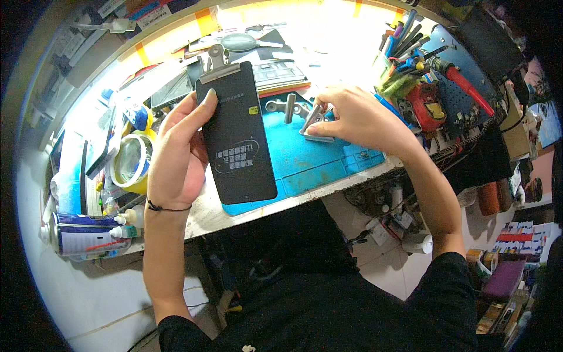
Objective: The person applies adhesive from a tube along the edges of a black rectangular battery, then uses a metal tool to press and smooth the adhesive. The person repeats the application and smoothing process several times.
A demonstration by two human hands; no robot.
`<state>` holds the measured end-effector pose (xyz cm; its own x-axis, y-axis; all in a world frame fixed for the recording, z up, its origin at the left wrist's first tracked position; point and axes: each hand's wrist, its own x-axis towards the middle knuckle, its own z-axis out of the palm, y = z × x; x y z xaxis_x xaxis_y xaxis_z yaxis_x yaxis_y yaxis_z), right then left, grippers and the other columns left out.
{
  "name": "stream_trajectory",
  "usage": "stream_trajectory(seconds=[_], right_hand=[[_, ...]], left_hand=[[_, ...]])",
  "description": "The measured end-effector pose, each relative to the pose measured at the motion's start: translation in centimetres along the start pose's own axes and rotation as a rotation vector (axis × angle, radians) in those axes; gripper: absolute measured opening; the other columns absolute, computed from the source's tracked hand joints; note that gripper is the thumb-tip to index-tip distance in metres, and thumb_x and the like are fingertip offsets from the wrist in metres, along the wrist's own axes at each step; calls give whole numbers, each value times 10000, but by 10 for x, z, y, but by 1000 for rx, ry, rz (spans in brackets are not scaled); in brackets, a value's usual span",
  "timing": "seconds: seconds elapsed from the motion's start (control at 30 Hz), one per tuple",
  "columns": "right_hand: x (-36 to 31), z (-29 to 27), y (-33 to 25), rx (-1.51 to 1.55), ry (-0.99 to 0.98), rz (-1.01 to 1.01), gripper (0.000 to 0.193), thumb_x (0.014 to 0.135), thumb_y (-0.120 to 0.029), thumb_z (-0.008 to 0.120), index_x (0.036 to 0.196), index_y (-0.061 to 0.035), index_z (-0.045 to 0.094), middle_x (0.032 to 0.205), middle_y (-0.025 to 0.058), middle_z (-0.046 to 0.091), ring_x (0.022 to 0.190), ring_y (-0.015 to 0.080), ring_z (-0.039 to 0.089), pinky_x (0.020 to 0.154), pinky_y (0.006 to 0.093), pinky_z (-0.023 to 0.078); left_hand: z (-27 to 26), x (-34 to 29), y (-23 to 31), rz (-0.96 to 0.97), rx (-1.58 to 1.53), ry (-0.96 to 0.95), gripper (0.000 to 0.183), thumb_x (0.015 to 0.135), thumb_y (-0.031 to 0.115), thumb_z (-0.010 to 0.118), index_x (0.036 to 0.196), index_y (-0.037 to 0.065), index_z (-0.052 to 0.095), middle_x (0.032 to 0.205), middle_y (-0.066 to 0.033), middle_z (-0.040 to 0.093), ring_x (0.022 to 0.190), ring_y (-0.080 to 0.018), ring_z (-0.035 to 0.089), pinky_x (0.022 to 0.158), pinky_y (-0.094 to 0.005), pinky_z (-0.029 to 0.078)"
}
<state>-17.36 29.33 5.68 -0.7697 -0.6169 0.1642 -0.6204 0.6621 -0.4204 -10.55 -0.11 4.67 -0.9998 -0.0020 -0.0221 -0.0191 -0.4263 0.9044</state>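
Note:
My left hand [182, 141] grips a black phone [240, 135] by its left edge, thumb on its face. The phone is tilted upright over the bench, with pale print and a small yellow sticker on it. A silver metal clip [218, 66] bites its top edge. My right hand [358, 117] pinches another silver clip [316, 130] low over the blue mat [316, 164], thumb and fingers closed on it. Just left of that, one more metal clip [290, 108] lies on the mat.
Behind the phone lie a grey air blower [239, 42] and flat phone parts [274, 74]. Pens and tools [404, 44] stand at the back right, by a red-handled tool [469, 91]. On the left are a yellow tub [130, 161] and a spray can [82, 233].

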Motion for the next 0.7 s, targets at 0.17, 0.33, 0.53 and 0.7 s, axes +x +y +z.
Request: stream_trajectory(seconds=[0.17,0.33,0.53,0.7], right_hand=[[-6,-6,-15,35,-45,62,386,926,-234,773,1168,55,692,863,187,700,797,293,685,749,405,531],[-1,-6,-8,106,-36,49,339,931,-165,766,1178,53,689,824,165,722,774,233,697,725,373,546],[4,-1,0,77,-24,20,393,932,-200,785,1203,71,697,895,190,760,773,194,711,713,312,561],[7,-18,-12,505,-80,235,370,967,-204,759,1205,75,716,971,164,783,796,156,750,698,261,606]], left_hand=[[3,-3,0,-12,-6,-42,327,1061,190,653,1336,15,656,1227,-80,737,1092,-153,695,957,-299,547],[1,1,-3,-5,10,-3,335,1059,187,656,1346,14,657,1231,-79,736,1091,-151,694,955,-297,546],[10,-2,1,-14,-11,-37,313,1044,201,690,1294,14,667,1186,-79,748,1036,-116,704,916,-247,552],[11,-5,-1,-80,16,-75,336,1041,203,691,1322,22,665,1151,-67,758,1001,-118,723,863,-267,587]])
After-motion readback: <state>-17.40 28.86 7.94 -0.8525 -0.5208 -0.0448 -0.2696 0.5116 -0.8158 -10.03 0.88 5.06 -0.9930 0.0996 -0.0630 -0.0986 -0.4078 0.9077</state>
